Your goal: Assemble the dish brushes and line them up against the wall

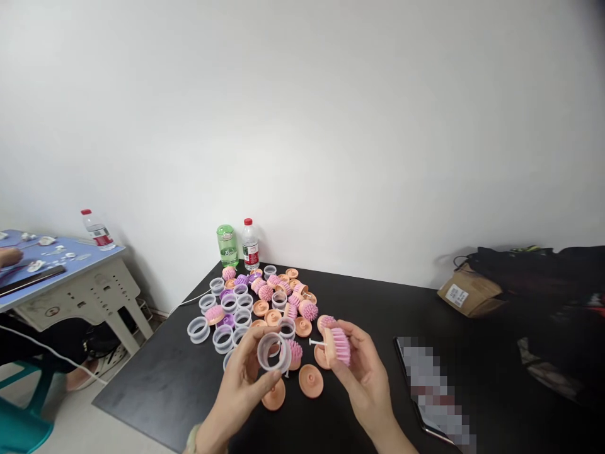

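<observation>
Clear ring (285, 358) in left hand (243, 377) grip, pink brush (339, 345) in right hand (367, 373); liquid (229, 257) inside green bottle (227, 236).

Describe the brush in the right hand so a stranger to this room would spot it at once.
Start at the black table by the white wall, then find the right hand over its near side. That hand holds the brush, pink bristles turned right and a white pin pointing left. It's the only brush held up; the other brushes lie on the table.

A workshop, perhaps: many loose plastic parts (273, 317) across a black table (155, 391).
</observation>
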Tool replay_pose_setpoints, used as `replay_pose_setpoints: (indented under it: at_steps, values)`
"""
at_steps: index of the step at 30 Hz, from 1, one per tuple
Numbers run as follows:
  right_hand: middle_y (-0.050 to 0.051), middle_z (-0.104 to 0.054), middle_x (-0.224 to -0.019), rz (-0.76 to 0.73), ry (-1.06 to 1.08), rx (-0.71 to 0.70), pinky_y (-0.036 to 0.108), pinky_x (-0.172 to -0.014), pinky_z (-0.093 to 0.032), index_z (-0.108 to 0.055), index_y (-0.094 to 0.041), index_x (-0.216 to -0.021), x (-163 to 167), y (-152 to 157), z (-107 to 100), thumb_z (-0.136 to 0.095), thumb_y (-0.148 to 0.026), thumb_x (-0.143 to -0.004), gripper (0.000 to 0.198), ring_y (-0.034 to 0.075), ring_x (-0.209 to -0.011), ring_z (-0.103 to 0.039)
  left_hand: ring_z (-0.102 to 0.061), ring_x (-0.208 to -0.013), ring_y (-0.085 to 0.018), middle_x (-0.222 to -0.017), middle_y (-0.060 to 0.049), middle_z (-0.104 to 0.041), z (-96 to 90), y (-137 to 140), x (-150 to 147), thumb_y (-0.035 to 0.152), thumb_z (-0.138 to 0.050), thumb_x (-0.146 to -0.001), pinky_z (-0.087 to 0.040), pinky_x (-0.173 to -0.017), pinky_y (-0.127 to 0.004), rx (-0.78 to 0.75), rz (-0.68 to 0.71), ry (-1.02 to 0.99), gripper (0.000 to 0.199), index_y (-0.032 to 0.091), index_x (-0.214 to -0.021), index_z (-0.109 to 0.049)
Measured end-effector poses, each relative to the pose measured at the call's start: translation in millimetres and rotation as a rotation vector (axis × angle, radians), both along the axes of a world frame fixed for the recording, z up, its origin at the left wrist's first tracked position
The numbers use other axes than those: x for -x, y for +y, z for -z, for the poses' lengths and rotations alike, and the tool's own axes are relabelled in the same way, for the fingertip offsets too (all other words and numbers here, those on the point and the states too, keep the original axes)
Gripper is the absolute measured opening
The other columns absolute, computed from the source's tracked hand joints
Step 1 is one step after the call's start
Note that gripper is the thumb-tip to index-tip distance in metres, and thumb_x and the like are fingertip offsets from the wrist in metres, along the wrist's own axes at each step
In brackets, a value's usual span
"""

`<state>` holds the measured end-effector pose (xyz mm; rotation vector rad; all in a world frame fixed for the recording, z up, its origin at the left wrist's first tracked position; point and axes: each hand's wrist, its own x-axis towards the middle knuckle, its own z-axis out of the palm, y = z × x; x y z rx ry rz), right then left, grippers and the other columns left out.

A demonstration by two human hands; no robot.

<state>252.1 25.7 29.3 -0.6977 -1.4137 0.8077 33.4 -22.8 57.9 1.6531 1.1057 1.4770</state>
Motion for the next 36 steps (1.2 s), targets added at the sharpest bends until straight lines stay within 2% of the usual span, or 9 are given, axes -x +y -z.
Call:
replay_pose_setpoints:
  at_steps: [2,6,9,12,17,20,24,29,36]
  values:
    - [0.015,-0.064,-0.125,0.032,0.016,-0.053,0.041,-0.089,-0.06,-0.053,-0.025,-0.129,-0.5,-3.2,-3.3,-0.066,-0.046,-0.09,0.047,0.03,-0.111,-0.068,-0.061,-0.114,-0.029,-0.121,-0.011,-0.062,-5.2,16.4,-9.7,0.032,-0.072,-0.083,-0.053,-0.094,-0.041,0.009,0.052,0.048,0.043,0.024,-0.123,-0.06]
    - [0.014,-0.064,-0.123,0.078,-0.013,-0.079,0.04,-0.09,-0.06,-0.052,-0.026,-0.129,-1.0,2.1,4.4,-0.069,-0.042,-0.089,0.047,0.028,-0.109,-0.068,-0.06,-0.106,-0.027,-0.112,-0.008,-0.062,-12.5,48.5,-30.5,0.022,-0.078,-0.075,-0.05,-0.093,-0.041,-0.066,0.07,0.355,0.05,0.026,-0.122,-0.062]
    - [0.013,-0.063,-0.123,0.131,-0.071,-0.063,0.04,-0.092,-0.059,-0.051,-0.025,-0.129,-2.3,11.5,11.5,-0.07,-0.038,-0.088,0.046,0.027,-0.11,-0.067,-0.061,-0.098,-0.025,-0.108,-0.006,-0.064,-8.6,62.3,-42.9,0.023,-0.079,-0.075,-0.051,-0.084,-0.038,-0.086,0.065,0.382,0.044,0.024,-0.114,-0.06]
    - [0.012,-0.063,-0.122,0.148,-0.151,-0.054,0.039,-0.093,-0.058,-0.051,-0.025,-0.128,-4.3,16.8,12.2,-0.07,-0.037,-0.088,0.046,0.027,-0.11,-0.067,-0.061,-0.094,-0.024,-0.104,-0.006,-0.064,4.3,67.3,-47.0,0.028,-0.078,-0.078,-0.051,-0.081,-0.035,-0.108,0.089,0.311,0.035,0.023,-0.106,-0.059]
    - [0.013,-0.062,-0.125,0.088,-0.231,-0.066,0.042,-0.095,-0.056,-0.054,-0.025,-0.126,-4.3,11.6,3.9,-0.069,-0.04,-0.088,0.043,0.03,-0.116,-0.063,-0.059,-0.108,-0.028,-0.112,-0.008,-0.063,19.8,61.5,-40.2,0.041,-0.077,-0.08,-0.048,-0.094,-0.039,-0.106,0.172,0.131,0.041,0.024,-0.112,-0.06]
    - [0.012,-0.063,-0.122,0.044,-0.28,-0.085,0.043,-0.096,-0.055,-0.056,-0.026,-0.126,-3.4,6.8,-2.3,-0.069,-0.041,-0.088,0.043,0.03,-0.115,-0.063,-0.058,-0.108,-0.028,-0.111,-0.008,-0.063,16.5,55.5,-37.4,0.046,-0.076,-0.079,-0.048,-0.094,-0.038,-0.079,0.201,0.035,0.042,0.024,-0.112,-0.063]
    - [0.011,-0.064,-0.116,0.003,-0.291,-0.099,0.038,-0.088,-0.058,-0.06,-0.027,-0.122,-4.3,4.9,-7.3,-0.069,-0.043,-0.088,0.039,0.028,-0.107,-0.065,-0.057,-0.107,-0.028,-0.11,-0.008,-0.063,7.2,50.7,-38.2,0.052,-0.076,-0.077,-0.048,-0.091,-0.037,-0.019,0.236,-0.056,0.043,0.023,-0.108,-0.066]
    - [0.009,-0.065,-0.11,-0.004,-0.303,-0.135,0.036,-0.084,-0.058,-0.062,-0.028,-0.117,-6.1,4.5,-9.7,-0.071,-0.048,-0.086,0.038,0.026,-0.103,-0.066,-0.058,-0.102,-0.026,-0.105,-0.007,-0.063,5.6,48.3,-38.6,0.052,-0.078,-0.075,-0.046,-0.086,-0.033,0.08,0.265,-0.126,0.044,0.023,-0.107,-0.067]
    - [0.007,-0.068,-0.104,0.0,-0.351,-0.179,0.034,-0.078,-0.059,-0.063,-0.028,-0.111,-6.3,2.0,-18.7,-0.073,-0.043,-0.086,0.031,0.025,-0.096,-0.068,-0.053,-0.074,-0.015,-0.09,-0.002,-0.06,4.5,48.2,-39.4,0.046,-0.083,-0.069,-0.042,-0.066,-0.025,0.234,0.318,-0.228,0.046,0.019,-0.101,-0.065]
